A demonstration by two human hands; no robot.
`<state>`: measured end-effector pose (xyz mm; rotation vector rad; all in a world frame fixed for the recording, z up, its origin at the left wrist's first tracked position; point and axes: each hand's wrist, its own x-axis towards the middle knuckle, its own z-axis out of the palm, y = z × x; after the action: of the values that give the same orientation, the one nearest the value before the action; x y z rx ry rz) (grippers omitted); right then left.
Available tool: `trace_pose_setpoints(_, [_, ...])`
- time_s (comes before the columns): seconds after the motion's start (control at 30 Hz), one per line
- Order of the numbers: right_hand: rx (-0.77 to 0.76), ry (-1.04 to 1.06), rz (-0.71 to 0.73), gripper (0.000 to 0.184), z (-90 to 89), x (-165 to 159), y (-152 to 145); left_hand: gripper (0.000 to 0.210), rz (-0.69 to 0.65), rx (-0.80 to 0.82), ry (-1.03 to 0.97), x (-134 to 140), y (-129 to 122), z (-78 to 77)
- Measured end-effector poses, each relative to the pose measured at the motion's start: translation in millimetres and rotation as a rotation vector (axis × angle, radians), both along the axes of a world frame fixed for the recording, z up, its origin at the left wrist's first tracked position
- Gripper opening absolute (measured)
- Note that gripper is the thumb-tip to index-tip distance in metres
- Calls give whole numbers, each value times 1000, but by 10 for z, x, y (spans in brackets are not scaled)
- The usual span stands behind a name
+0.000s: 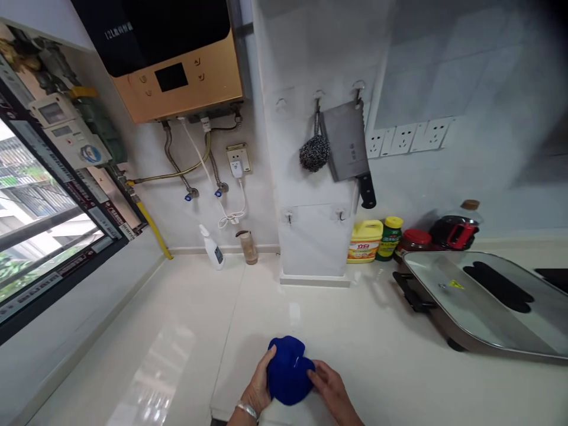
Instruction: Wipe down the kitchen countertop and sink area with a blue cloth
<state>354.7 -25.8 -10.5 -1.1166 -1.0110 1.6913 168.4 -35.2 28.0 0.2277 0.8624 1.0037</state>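
Note:
A glossy dark-blue piece (287,376) with a rounded, lobed rim is held just over the front of the white counter. It looks like a shallow, flower-shaped dish, though its exact kind does not show. My left hand (261,381) grips its left edge, thumb on the near face and the other fingers hidden behind. A silver bracelet (247,408) circles the left wrist. On the opposite side, my right hand (327,384) pinches the right edge between thumb and fingers.
On the white counter (248,307) stand a spray bottle (212,248), a brownish cup (247,247), a yellow jug (364,241), jars and a glass pot (456,228). At right sits a lidded electric pan (483,302). A cleaver (346,142) and steel scrubber (315,154) hang from wall hooks.

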Motion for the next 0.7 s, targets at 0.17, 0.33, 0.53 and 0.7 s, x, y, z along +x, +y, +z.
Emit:
trace_pose_setpoints(0.17, [292, -196, -259, 53, 313, 328, 232, 58, 260, 174, 254, -165, 125, 274])
trace_pose_setpoints(0.33, [255, -129, -445, 51, 616, 556, 442, 72, 309, 316, 595, -334, 199, 615])
trace_pose_setpoints(0.53, [110, 120, -635, 47, 923, 571, 656, 70, 130, 503, 1006, -465, 357, 917])
trace_pose_setpoints(0.7, [71, 326, -648, 41, 1145, 530, 785, 84, 90, 497, 846, -498, 541, 1312])
